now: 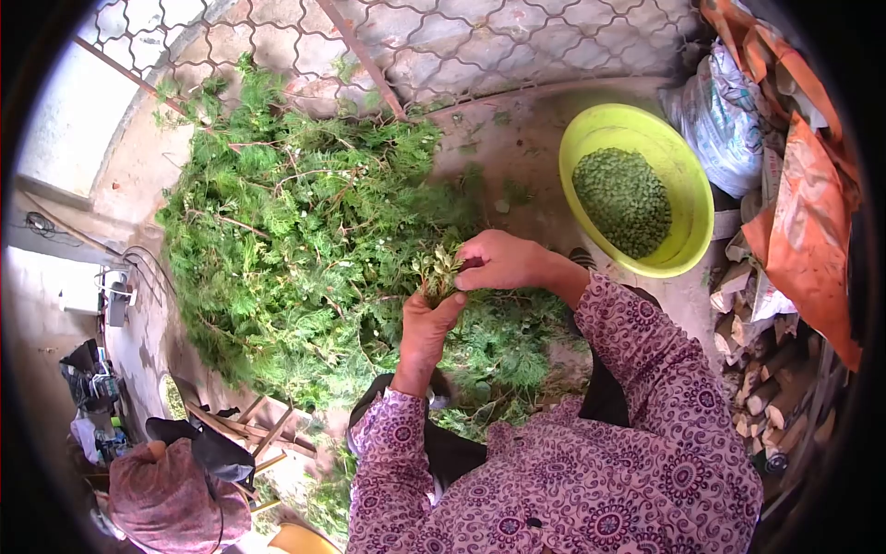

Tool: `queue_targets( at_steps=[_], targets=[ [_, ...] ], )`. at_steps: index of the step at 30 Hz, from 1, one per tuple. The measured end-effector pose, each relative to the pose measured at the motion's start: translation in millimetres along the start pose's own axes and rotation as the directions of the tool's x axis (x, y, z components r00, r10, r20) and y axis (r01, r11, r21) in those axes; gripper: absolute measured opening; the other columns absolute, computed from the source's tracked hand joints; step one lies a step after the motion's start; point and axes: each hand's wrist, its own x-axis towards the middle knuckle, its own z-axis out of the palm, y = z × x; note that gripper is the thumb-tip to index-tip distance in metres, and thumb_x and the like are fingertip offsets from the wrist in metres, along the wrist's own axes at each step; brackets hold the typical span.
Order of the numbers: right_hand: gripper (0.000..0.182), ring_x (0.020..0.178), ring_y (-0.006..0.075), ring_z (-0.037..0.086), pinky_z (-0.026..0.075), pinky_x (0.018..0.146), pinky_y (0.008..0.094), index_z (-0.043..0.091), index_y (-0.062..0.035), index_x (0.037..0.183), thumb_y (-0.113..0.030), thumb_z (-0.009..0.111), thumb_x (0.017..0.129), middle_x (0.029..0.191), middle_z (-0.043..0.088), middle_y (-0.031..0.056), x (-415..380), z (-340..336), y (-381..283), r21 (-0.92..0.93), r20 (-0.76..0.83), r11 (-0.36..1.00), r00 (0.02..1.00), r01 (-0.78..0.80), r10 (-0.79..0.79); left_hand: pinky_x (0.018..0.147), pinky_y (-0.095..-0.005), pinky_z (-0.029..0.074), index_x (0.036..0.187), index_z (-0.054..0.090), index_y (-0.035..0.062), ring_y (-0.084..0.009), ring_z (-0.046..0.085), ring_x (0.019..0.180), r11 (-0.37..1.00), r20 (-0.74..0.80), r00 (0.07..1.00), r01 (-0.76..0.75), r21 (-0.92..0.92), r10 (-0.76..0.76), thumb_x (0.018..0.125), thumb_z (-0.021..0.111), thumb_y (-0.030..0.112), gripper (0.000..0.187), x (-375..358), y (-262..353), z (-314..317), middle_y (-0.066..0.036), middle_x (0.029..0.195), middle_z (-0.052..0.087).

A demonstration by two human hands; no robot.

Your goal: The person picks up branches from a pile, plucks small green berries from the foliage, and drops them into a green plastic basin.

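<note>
My left hand (426,334) is closed around the lower end of a small evergreen sprig (436,268), whose pale green tips stick up above the thumb. My right hand (506,260) comes in from the right with fingers bent in a pinch at the side of the sprig. What lies between its fingertips is hidden. Both hands are over a wide heap of cut evergreen branches (286,231) with flat, feathery leaves and brown stems, spread on the ground.
A yellow-green basin (697,222) at the right holds many small green cones or seeds (623,203). Beyond it are a white sack (724,120), an orange sheet (798,249) and stacked firewood (775,388). Wire mesh (517,46) borders the back. A patterned cloth bundle (175,499) sits lower left.
</note>
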Motion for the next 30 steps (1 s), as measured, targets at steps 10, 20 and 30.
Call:
queue_targets(
  at_steps=[10, 20, 30],
  targets=[
    [0.017, 0.056, 0.0068, 0.043, 0.037, 0.052, 0.0246, 0.057, 0.0007, 0.073, -0.015, 0.058, 0.069, 0.059, 0.052, 0.0030, -1, 10, -5, 0.113, -0.084, 0.994, 0.996, -0.007, 0.017, 0.045, -0.0149, 0.032, 0.093, 0.060, 0.0081, -0.0007, 0.044, 0.052, 0.998, 0.059, 0.998, -0.035, -0.049, 0.038, 0.077, 0.064, 0.006, 0.016, -5, -1, -9, 0.006, 0.071, 0.057],
    [0.012, 0.051, 0.0117, 0.049, 0.039, 0.049, 0.0287, 0.056, 0.0013, 0.070, -0.011, 0.057, 0.069, 0.052, 0.048, 0.0086, -2, 18, -6, -0.146, -0.331, 0.989, 0.940, 0.036, -0.083, 0.040, -0.0176, 0.034, 0.076, 0.061, 0.0068, -0.0046, 0.045, 0.047, 0.992, -0.112, 0.988, -0.112, -0.057, 0.105, 0.080, 0.060, 0.009, 0.005, -4, -3, -5, 0.002, 0.066, 0.057],
    [0.012, 0.061, 0.0091, 0.056, 0.041, 0.046, 0.0189, 0.053, -0.0028, 0.089, -0.011, 0.052, 0.081, 0.084, 0.058, 0.0065, -8, -14, -1, 0.935, -0.131, 0.343, 0.987, 0.091, 0.097, 0.038, -0.0186, 0.033, 0.070, 0.060, 0.0073, -0.0055, 0.044, 0.044, 0.985, -0.199, 0.966, -0.173, -0.014, 0.167, 0.079, 0.061, 0.004, 0.009, -5, 2, -8, 0.002, 0.064, 0.056]
  ],
)
